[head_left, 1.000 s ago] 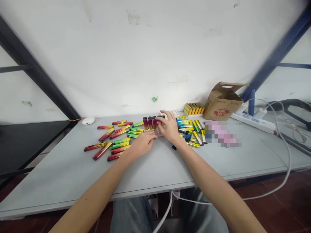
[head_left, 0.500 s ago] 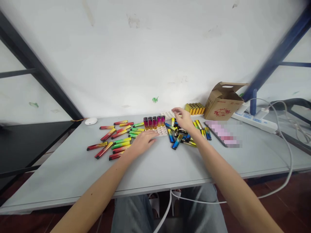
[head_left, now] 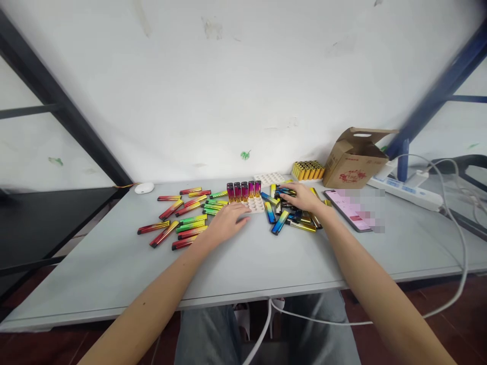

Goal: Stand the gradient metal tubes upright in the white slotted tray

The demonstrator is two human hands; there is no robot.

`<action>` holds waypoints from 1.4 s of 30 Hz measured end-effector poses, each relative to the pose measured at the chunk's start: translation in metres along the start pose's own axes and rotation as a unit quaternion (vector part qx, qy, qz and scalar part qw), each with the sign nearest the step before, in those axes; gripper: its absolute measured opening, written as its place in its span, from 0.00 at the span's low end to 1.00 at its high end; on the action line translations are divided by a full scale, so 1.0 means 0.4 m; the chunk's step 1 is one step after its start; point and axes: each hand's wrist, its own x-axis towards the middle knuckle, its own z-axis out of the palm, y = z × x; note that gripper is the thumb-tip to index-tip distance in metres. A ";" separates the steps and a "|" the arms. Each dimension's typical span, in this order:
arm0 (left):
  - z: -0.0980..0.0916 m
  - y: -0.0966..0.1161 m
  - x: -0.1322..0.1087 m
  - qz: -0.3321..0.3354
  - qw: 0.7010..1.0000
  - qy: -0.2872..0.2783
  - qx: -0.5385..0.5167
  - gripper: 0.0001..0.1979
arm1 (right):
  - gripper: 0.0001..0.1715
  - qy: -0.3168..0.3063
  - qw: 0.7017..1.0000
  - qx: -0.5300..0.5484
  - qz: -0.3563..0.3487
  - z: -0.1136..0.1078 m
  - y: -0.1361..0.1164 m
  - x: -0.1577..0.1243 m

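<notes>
- Blue-yellow lighters (head_left: 280,223): loose pile right of the white tray (head_left: 257,207), nearer the back edge of the table (head_left: 243,271).
- My right hand (head_left: 299,196): fingers half-curled over the pile; whether it grips one, I cannot tell.
- My left hand (head_left: 227,223): loosely spread at the tray's front-left corner, nothing visibly held.
- Handling, I judge: light, stiff, slick; pinch mid-body.

Just beyond our bare left hand (head_left: 227,223) we saw a white, pocketed tray (head_left: 257,205) of upright purple-and-gold lighters (head_left: 244,191); around our bare right hand (head_left: 302,196) lay shiny blue-and-yellow lighters (head_left: 280,222).
</notes>
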 end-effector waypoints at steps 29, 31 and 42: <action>-0.005 0.006 -0.001 0.027 1.000 0.003 -0.014 0.11 | 0.25 0.063 0.988 0.057 0.129 -0.049 0.080 -0.029; -0.006 0.008 -0.002 0.029 1.000 0.002 -0.013 0.11 | 0.27 0.036 0.989 0.079 0.121 -0.063 0.093 -0.036; -0.010 0.014 -0.002 0.031 1.000 0.000 -0.005 0.10 | 0.23 -0.017 0.995 0.069 0.072 -0.067 0.103 -0.038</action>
